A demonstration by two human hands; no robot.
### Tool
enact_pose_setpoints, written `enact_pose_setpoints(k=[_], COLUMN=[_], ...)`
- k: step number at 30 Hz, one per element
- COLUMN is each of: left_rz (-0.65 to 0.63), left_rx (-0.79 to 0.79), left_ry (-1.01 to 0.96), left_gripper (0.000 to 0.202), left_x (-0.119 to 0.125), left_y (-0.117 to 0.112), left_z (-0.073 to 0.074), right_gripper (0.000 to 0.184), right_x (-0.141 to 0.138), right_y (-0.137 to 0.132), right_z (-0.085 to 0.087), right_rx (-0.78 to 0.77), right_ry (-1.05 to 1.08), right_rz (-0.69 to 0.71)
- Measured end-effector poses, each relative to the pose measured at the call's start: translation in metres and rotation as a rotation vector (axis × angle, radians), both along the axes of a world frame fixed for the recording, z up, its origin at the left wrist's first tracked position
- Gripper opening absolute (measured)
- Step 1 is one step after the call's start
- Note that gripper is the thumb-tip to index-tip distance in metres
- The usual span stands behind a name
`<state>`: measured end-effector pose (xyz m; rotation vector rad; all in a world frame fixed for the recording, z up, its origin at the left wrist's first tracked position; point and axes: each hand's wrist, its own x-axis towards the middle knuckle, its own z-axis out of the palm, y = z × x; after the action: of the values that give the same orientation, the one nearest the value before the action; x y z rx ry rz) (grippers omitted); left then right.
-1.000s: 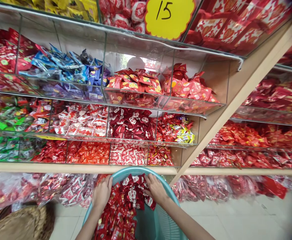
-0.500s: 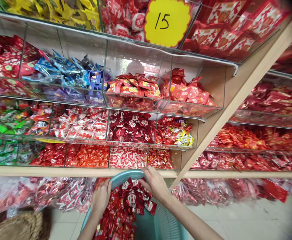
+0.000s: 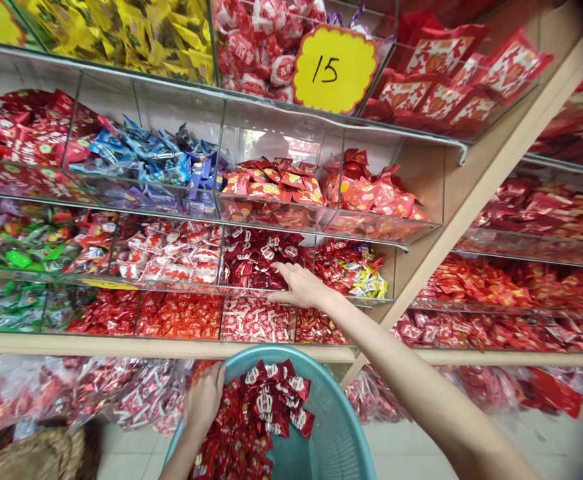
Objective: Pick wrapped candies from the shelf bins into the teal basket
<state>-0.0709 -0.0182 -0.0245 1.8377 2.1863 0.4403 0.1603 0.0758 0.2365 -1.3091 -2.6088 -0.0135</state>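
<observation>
My left hand (image 3: 204,398) is closed over the left rim of a teal plastic basket (image 3: 352,427). Inside the basket lie red wrapped candies (image 3: 236,433) on the left and a small heap of dark red wrapped candies (image 3: 267,400) near the far side. My right hand (image 3: 298,285) reaches forward over the front glass of a shelf compartment, thumb and fingers apart and nothing between them. Just beyond its fingertips is a pile of the same dark red candies (image 3: 251,257) in that compartment.
Glass-fronted compartments hold blue packets (image 3: 141,157), red-and-white candies (image 3: 171,250) and yellow packets (image 3: 136,40). A yellow price sign (image 3: 335,70) reads 15. A wooden divider (image 3: 421,260) slants at right. Bagged candies (image 3: 146,393) lie below the shelf; a woven basket (image 3: 36,453) stands lower left.
My right hand has left the basket's far rim area and moved up and forward to the dark red candy compartment. My left hand stays on the basket rim. The camera view has shifted slightly.
</observation>
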Motion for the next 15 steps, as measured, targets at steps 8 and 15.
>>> enact_pose_setpoints(k=[8, 15], left_rz=[-0.004, -0.003], left_rx=[-0.008, -0.008], left_ry=[-0.006, -0.015], left_gripper=[0.055, 0.056], left_x=[0.0, 0.0], left_y=[-0.001, 0.001], left_z=[0.002, 0.001], right_gripper=[0.067, 0.054], right_x=[-0.001, 0.003], right_y=[0.008, 0.019], right_z=[-0.01, -0.018], right_rx=[-0.034, -0.067], right_ry=[-0.012, 0.108], right_rz=[-0.011, 0.052])
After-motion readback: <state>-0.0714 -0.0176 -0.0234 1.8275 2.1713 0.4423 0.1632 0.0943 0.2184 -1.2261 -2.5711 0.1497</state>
